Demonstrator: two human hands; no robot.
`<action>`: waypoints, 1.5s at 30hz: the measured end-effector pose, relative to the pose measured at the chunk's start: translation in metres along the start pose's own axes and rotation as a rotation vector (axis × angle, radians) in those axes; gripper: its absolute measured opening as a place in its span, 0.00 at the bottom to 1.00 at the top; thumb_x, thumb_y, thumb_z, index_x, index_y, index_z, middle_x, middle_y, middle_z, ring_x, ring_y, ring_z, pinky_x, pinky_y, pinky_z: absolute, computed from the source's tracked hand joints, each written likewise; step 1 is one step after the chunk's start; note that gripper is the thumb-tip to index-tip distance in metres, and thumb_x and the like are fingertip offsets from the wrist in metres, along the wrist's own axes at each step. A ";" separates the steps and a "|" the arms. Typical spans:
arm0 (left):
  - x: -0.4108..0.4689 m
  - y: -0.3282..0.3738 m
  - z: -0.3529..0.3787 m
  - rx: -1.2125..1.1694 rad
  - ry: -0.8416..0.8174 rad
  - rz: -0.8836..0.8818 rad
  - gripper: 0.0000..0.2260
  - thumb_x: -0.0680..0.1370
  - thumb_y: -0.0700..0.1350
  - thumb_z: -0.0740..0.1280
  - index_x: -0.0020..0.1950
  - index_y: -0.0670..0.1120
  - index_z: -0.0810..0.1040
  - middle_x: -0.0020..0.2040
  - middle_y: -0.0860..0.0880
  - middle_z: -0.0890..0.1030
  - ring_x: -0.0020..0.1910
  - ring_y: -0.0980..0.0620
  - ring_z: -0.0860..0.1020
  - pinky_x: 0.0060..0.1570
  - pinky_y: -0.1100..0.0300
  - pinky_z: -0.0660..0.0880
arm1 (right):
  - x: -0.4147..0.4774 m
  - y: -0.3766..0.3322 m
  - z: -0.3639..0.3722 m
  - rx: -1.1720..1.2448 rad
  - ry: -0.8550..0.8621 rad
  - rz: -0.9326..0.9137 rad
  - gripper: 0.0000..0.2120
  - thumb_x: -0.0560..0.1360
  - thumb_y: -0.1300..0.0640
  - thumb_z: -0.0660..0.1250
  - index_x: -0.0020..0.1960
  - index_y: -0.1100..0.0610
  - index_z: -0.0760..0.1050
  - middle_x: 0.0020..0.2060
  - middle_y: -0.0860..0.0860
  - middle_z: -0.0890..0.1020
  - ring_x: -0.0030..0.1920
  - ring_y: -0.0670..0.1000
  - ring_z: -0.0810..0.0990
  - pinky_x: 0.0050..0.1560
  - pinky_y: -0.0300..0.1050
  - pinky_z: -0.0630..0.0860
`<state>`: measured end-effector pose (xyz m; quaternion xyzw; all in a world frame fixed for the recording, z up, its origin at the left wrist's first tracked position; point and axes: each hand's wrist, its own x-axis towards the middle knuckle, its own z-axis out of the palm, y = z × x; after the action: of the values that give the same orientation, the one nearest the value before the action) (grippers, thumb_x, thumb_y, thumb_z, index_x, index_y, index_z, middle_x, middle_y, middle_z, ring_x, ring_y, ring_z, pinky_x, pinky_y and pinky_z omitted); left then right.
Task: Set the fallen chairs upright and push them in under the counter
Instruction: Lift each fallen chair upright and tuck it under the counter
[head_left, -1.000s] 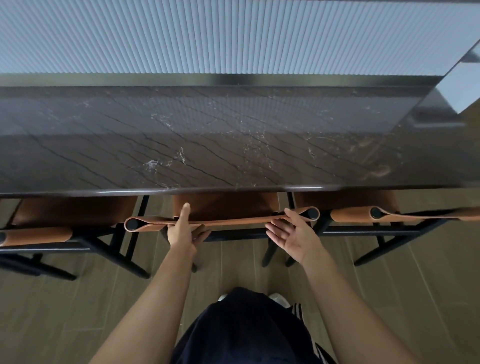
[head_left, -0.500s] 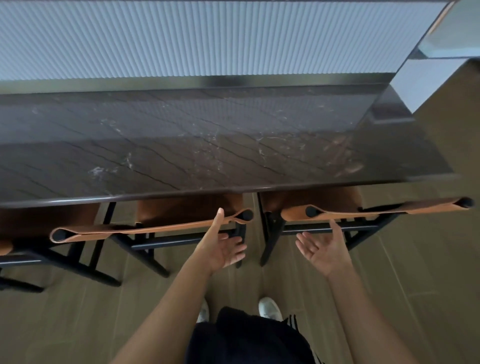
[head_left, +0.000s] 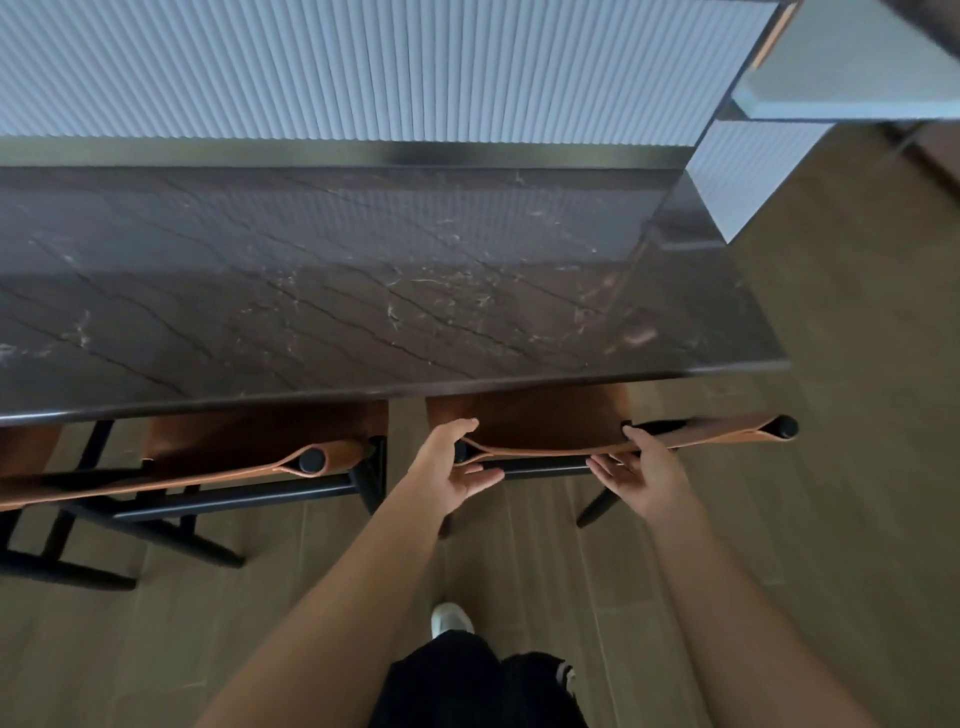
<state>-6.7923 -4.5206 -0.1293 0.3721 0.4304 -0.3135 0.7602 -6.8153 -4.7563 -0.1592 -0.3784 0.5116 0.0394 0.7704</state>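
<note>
A dark marble counter (head_left: 363, 291) fills the middle of the view. Under its near edge stands the rightmost chair (head_left: 524, 415), upright, with a brown leather seat, black frame and leather strap backrest (head_left: 545, 451). My left hand (head_left: 452, 462) holds the backrest's left end, thumb over the top and fingers below. My right hand (head_left: 644, 467) holds the strap further right, thumb on top and fingers underneath. A second, similar chair (head_left: 260, 441) stands upright to the left, its seat partly under the counter.
Part of a third chair (head_left: 21, 447) shows at the far left edge. A ribbed white wall panel (head_left: 363, 67) rises behind the counter. Wood-look floor (head_left: 857, 467) lies open to the right of the counter's end. My white shoe (head_left: 449, 618) is on the floor below.
I have stepped to the right. Both hands left the middle chair's backrest, reached across open, and now hold the rightmost chair's backrest.
</note>
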 end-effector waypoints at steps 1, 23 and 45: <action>0.002 0.000 0.003 -0.060 0.013 0.015 0.12 0.75 0.35 0.68 0.56 0.42 0.71 0.67 0.35 0.67 0.56 0.33 0.76 0.43 0.43 0.80 | 0.006 -0.004 0.001 -0.007 0.006 0.007 0.20 0.78 0.66 0.64 0.69 0.59 0.68 0.60 0.64 0.76 0.54 0.63 0.79 0.36 0.58 0.80; 0.000 -0.004 0.000 -0.394 0.028 0.149 0.11 0.72 0.27 0.61 0.50 0.40 0.72 0.54 0.34 0.73 0.50 0.33 0.77 0.45 0.40 0.79 | 0.035 -0.007 0.021 0.044 -0.093 -0.013 0.17 0.75 0.75 0.57 0.60 0.61 0.67 0.52 0.63 0.78 0.48 0.60 0.81 0.34 0.55 0.80; -0.023 0.005 -0.125 0.428 -0.001 0.059 0.25 0.72 0.42 0.72 0.66 0.41 0.69 0.62 0.39 0.77 0.56 0.43 0.79 0.55 0.46 0.77 | -0.036 0.079 0.013 -0.532 -0.619 0.246 0.35 0.73 0.40 0.67 0.75 0.53 0.61 0.66 0.59 0.75 0.63 0.59 0.79 0.54 0.59 0.79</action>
<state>-6.8505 -4.4096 -0.1517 0.5374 0.3425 -0.3758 0.6728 -6.8579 -4.6801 -0.1698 -0.4706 0.2695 0.3733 0.7527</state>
